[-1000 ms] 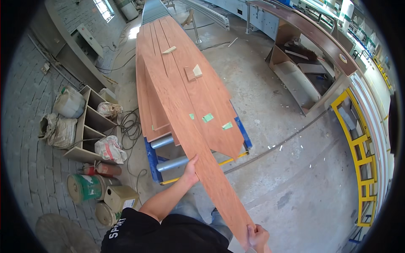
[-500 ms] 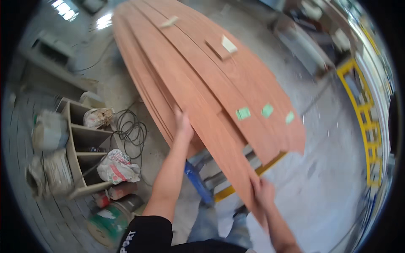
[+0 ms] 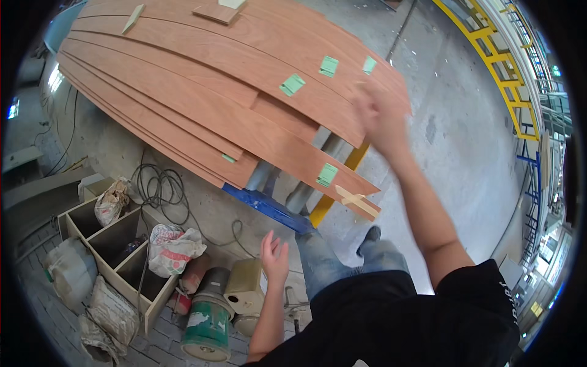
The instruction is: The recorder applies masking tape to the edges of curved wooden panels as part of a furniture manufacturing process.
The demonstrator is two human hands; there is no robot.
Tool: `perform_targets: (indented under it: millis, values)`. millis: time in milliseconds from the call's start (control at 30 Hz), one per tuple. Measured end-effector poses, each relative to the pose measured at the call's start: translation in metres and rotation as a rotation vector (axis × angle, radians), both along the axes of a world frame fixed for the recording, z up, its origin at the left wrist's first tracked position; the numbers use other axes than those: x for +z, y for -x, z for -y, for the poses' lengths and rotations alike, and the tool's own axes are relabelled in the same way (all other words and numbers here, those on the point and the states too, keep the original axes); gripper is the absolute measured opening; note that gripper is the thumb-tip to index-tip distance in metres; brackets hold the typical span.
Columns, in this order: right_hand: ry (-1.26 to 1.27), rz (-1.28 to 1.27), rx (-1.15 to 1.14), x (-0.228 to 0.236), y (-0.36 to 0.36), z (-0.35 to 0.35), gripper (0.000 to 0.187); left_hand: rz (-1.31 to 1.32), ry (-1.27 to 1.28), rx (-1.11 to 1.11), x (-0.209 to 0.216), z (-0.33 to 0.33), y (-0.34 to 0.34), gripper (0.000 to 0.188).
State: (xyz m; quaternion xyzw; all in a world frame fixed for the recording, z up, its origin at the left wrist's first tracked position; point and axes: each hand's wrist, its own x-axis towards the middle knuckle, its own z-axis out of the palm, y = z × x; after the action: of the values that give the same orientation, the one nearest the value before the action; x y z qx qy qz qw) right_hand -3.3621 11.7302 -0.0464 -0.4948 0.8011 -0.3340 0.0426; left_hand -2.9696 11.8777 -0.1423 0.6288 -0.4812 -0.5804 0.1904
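Long reddish-brown wooden boards (image 3: 183, 79) lie side by side, overlapping, in a wide stack. One board (image 3: 287, 150) sticks out toward me past the others; its near end carries a green label (image 3: 327, 175) and a cross of pale tape (image 3: 356, 200). My left hand (image 3: 275, 255) is off the boards, below the blue beam, with its fingers apart and nothing in it. Raised over the right end of the stack, my right hand (image 3: 380, 116) is smeared by motion, so its fingers cannot be made out. More green labels (image 3: 292, 85) sit on the boards nearby.
Beneath the boards are grey rollers (image 3: 302, 194), a blue beam (image 3: 266, 207) and a yellow bar (image 3: 323, 210). At left stand a compartment shelf (image 3: 101, 254) with bags, a coiled cable (image 3: 162, 183), a green bucket (image 3: 206, 329) and a tan can (image 3: 246, 284). A yellow frame (image 3: 498, 67) stands far right.
Both hands have let go of the board they held. It appears to lie on the stack, its label and tape now showing. My view has turned, and my right hand has risen over the stack.
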Motion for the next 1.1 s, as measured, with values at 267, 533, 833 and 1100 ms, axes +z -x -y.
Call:
perform_targets:
  millis: [267,533,833,1100]
  values:
    - [-0.582,0.482,-0.459,-0.015,0.254,-0.287,0.040,-0.302,-0.655,0.288,-0.038,-0.036,0.183,0.059]
    - [-0.898,0.494,-0.291,-0.079,0.509,-0.458,0.047,-0.488,-0.338,0.455,-0.085,-0.040,0.266,0.047]
    - [-0.603,0.528,-0.340,-0.027,0.833,-0.382,0.060,0.253,-0.025,0.597,-0.046,0.004,0.447,0.045]
    - [-0.514,0.620,-0.349,-0.026,1.103,-0.210,0.078,0.800,0.455,0.418,-0.016,0.213,0.767,0.040]
